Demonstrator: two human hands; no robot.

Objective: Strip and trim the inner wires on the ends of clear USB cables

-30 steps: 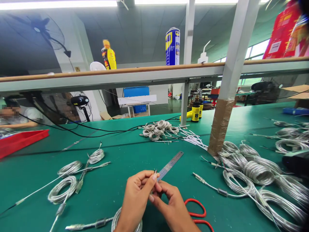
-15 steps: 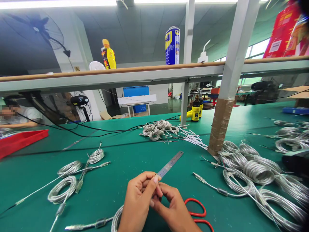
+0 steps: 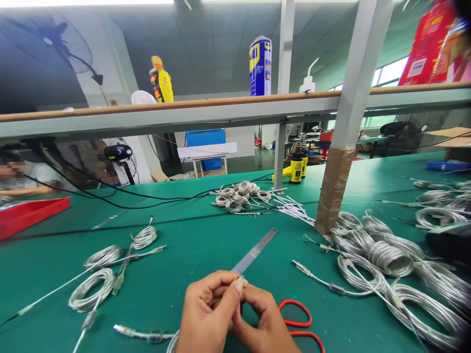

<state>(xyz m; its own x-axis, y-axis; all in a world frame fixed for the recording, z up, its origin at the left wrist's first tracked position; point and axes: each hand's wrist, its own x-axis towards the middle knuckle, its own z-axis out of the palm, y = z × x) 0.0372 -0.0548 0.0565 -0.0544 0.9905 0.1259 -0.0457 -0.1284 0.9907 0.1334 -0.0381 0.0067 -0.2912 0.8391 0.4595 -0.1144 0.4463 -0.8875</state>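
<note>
My left hand (image 3: 208, 311) and my right hand (image 3: 263, 318) meet at the lower middle, thumbs and fingertips pinched together. Whatever sits between the fingertips is tiny and mostly covered, so I cannot make it out. Just beyond them a steel ruler (image 3: 256, 251) lies slantwise, its near end hidden behind the fingers. Red-handled scissors (image 3: 300, 323) lie right of my right hand, blades hidden beneath it. Left of my left hand is a clear cable with a USB plug (image 3: 125, 330) and a dark ferrite lump (image 3: 154, 336); its coil is mostly covered by the hand.
Coiled cables lie at left (image 3: 91, 290), a heap of small coils (image 3: 241, 196) at the back, larger coils (image 3: 390, 260) at right. White strips (image 3: 294, 208) lie near a taped post (image 3: 333, 191). A red tray (image 3: 37, 215) stands far left; a shelf (image 3: 206, 110) crosses above.
My hands sit slightly lower and closer together, still pinching. The USB cable end at lower left has shifted right and up. The whole view has drifted a little.
</note>
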